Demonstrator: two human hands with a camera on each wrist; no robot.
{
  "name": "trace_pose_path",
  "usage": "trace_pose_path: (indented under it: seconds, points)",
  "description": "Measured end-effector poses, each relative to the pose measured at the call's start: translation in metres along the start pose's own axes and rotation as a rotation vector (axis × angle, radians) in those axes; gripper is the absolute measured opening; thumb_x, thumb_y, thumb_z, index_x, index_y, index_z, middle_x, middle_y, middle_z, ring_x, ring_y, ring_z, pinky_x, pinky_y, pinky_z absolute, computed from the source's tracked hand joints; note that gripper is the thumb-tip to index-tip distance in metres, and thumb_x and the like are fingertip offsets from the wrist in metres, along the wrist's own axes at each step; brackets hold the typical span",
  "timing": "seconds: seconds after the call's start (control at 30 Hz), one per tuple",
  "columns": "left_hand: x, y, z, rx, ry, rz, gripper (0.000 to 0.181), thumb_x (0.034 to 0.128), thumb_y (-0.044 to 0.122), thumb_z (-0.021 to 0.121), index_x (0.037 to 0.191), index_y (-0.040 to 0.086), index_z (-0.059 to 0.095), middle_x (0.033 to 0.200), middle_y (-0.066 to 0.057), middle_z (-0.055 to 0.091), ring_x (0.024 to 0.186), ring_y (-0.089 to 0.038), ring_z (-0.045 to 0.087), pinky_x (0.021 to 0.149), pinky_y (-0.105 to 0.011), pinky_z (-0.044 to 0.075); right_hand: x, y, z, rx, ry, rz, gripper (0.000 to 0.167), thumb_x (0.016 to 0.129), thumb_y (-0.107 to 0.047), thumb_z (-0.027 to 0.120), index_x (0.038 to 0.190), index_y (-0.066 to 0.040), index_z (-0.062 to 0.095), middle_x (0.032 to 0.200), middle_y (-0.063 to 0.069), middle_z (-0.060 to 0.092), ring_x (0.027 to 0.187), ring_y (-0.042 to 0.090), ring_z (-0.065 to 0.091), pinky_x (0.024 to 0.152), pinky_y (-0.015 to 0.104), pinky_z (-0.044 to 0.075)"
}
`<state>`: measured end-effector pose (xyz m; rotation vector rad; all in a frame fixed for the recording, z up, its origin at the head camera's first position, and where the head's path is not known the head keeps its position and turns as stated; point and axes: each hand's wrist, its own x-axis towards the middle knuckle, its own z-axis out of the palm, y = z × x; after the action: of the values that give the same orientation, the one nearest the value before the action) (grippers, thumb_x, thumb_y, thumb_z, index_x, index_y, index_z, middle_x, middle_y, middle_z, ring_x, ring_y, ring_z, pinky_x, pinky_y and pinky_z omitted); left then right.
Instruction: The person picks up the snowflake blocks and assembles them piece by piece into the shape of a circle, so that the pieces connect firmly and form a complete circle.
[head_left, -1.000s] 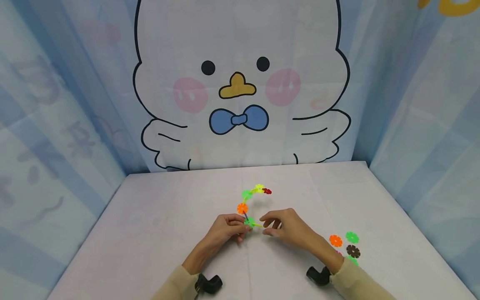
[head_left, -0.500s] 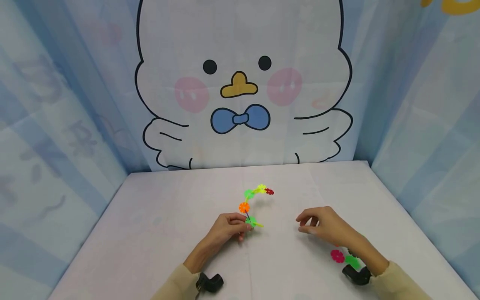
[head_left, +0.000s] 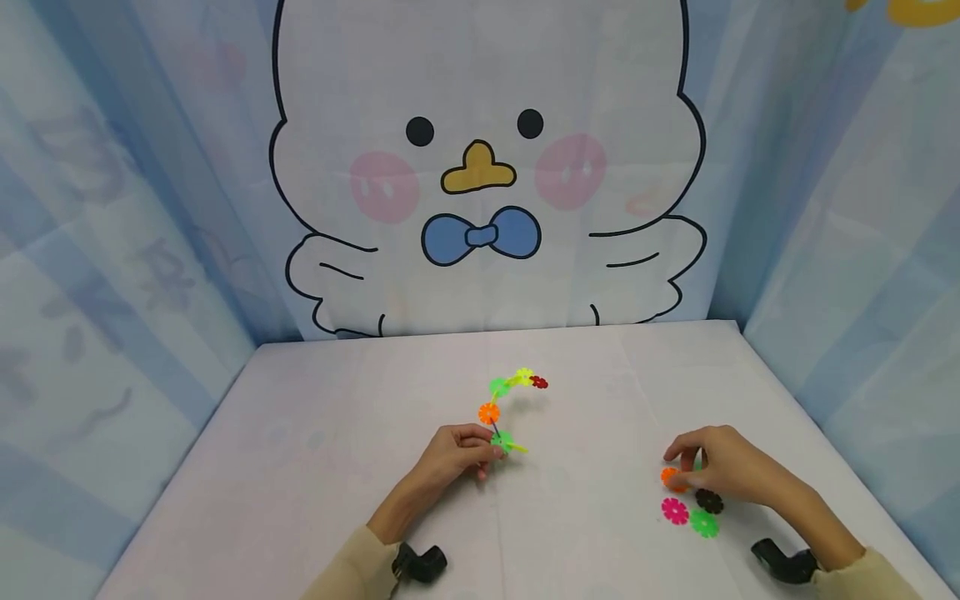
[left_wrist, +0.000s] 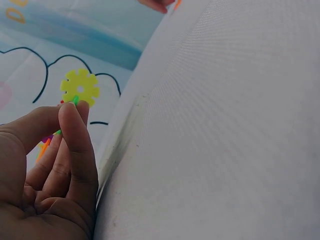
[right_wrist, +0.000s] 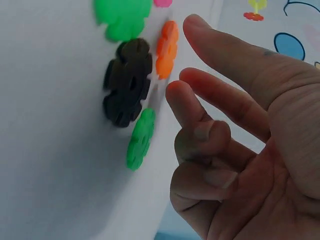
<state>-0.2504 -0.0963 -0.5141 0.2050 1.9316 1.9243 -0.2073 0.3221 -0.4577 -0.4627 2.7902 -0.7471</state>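
Note:
My left hand [head_left: 456, 450] pinches a green notched plastic disc [head_left: 504, 440], the near end of a curved chain of interlocked discs. A yellow disc [head_left: 519, 449], seen edge-on, juts from it to the right. Farther along come an orange disc [head_left: 489, 413], a green one [head_left: 498, 387], a yellow one [head_left: 524, 377] and a small red one [head_left: 539, 382]. At the right, my right hand [head_left: 738, 467] hovers over a loose orange disc [right_wrist: 167, 50], thumb and fingers apart and nothing between them. Another loose green disc [right_wrist: 141, 139] is mostly hidden behind that hand in the head view.
Near the right hand lie loose discs: a pink one [head_left: 674, 511], a dark brown one [head_left: 709, 501] and a green one [head_left: 704, 523]. They rest on a white-covered table [head_left: 337, 400]. Printed cloth [head_left: 480, 292] hangs behind and at both sides.
My right hand has left the yellow disc at the chain's near end and moved right to the loose discs. The left hand still holds the chain in about the same place.

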Motion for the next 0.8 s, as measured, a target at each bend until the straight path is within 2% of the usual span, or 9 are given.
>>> trace_pose_path:
  seconds: [0.1, 0.23, 0.37, 0.5, 0.63, 0.8]
  points:
    - [0.0, 0.0, 0.0, -0.004, -0.002, 0.001, 0.02, 0.0927, 0.005, 0.077, 0.108, -0.002, 0.067, 0.085, -0.001, 0.08, 0.057, -0.008, 0.059, 0.06, -0.021, 0.054, -0.003, 0.005, 0.0, -0.024, -0.007, 0.052, 0.033, 0.082, -0.036, 0.091, 0.104, -0.015, 0.079, 0.079, -0.007, 0.062, 0.064, 0.006, 0.047, 0.056, 0.022, 0.041]
    - [0.0, -0.001, 0.0, -0.006, -0.003, -0.001, 0.021, 0.0924, 0.006, 0.077, 0.109, -0.002, 0.067, 0.085, -0.001, 0.08, 0.058, -0.008, 0.059, 0.061, -0.021, 0.054, -0.004, 0.008, 0.002, -0.036, -0.005, 0.066, 0.034, 0.08, -0.037, 0.092, 0.104, -0.014, 0.081, 0.079, -0.007, 0.063, 0.066, 0.006, 0.048, 0.057, 0.022, 0.041]
    - [0.0, -0.001, 0.0, -0.011, -0.006, -0.002, 0.02, 0.0927, 0.005, 0.077, 0.108, -0.002, 0.067, 0.085, -0.001, 0.08, 0.057, -0.008, 0.059, 0.061, -0.021, 0.054, -0.003, 0.007, 0.002, -0.043, 0.004, 0.084, 0.034, 0.079, -0.036, 0.093, 0.104, -0.014, 0.083, 0.087, -0.007, 0.071, 0.073, 0.007, 0.05, 0.06, 0.022, 0.043]
    - [0.0, -0.001, 0.0, -0.01, -0.008, 0.003, 0.019, 0.0929, 0.005, 0.076, 0.108, -0.002, 0.067, 0.086, -0.002, 0.081, 0.057, -0.008, 0.059, 0.06, -0.021, 0.054, -0.001, 0.005, 0.002, -0.033, 0.004, 0.109, 0.034, 0.079, -0.034, 0.094, 0.104, -0.013, 0.083, 0.092, -0.005, 0.072, 0.078, 0.012, 0.052, 0.061, 0.021, 0.045]
    - [0.0, -0.001, 0.0, -0.009, -0.011, 0.004, 0.019, 0.0929, 0.005, 0.076, 0.109, -0.002, 0.067, 0.087, -0.003, 0.081, 0.058, -0.008, 0.059, 0.06, -0.021, 0.054, -0.002, 0.001, 0.005, -0.017, 0.015, 0.087, 0.031, 0.079, -0.03, 0.093, 0.103, -0.015, 0.08, 0.091, -0.005, 0.07, 0.077, 0.013, 0.052, 0.062, 0.021, 0.046]
    - [0.0, -0.001, 0.0, -0.006, -0.009, 0.003, 0.019, 0.0928, 0.006, 0.077, 0.108, -0.002, 0.067, 0.087, -0.003, 0.081, 0.058, -0.008, 0.059, 0.06, -0.021, 0.054, -0.004, -0.003, 0.008, 0.001, 0.027, 0.03, 0.026, 0.081, -0.023, 0.092, 0.102, -0.017, 0.077, 0.088, -0.007, 0.069, 0.072, 0.006, 0.05, 0.062, 0.021, 0.047]
